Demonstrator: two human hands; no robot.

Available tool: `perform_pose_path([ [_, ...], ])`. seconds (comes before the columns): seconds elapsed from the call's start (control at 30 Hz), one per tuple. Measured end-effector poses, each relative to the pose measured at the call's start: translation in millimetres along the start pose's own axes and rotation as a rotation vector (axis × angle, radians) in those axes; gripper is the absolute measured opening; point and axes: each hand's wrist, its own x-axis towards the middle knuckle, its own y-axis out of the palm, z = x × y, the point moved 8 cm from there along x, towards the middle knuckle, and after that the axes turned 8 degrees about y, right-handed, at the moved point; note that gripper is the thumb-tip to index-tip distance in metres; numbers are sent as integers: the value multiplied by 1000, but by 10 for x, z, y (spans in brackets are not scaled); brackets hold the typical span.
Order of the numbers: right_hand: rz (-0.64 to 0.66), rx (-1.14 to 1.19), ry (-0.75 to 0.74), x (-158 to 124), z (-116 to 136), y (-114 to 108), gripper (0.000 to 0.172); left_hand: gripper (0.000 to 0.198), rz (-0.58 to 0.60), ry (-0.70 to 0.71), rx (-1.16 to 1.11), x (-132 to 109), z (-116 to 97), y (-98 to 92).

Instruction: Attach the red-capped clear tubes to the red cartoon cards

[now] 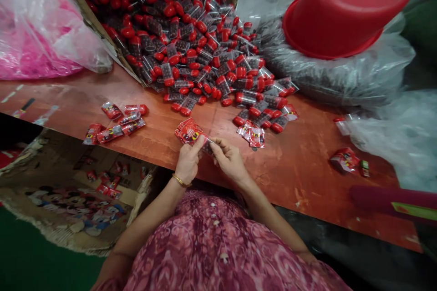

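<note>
My left hand (187,163), with a bangle at the wrist, grips a small stack of red printed sleeves (188,131) between thumb and fingers. My right hand (229,162) is closed in a pinch beside it, at a small dark, see-through piece (207,146) that touches the left thumb; its exact kind is hard to make out. Beyond both hands spreads a heap of clear tubes with red caps (205,59). To the right lie a few loose red printed sleeves (256,137). Several tubes wrapped in red printed sleeves (109,133) rest to the left.
A cardboard box (82,7) lies open toward the wooden table (160,143). Below left stands another carton (64,241) with wrapped pieces inside. A red tub (344,9) sits upside down on a plastic bag (341,77). A bag with pink contents (37,32) is far left.
</note>
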Motion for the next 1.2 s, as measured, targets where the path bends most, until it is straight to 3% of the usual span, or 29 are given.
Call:
perform_pose_path([
  [0.33,19,214,146,44,-148,13,37,32,2,-104,-100,134,27,5],
  [0.47,-70,163,97,63,-80,-34,34,35,14,-109,-147,148,21,13],
  [0.7,-131,228,1,167,38,111,33,37,46,-99,-192,117,4,35],
  [0.87,-106,256,56,197,0,144,36,37,45,-69,-181,141,-6,21],
  [1.2,-67,7,153,573,-136,248,51,21,20,-233,-198,113,128,-87],
])
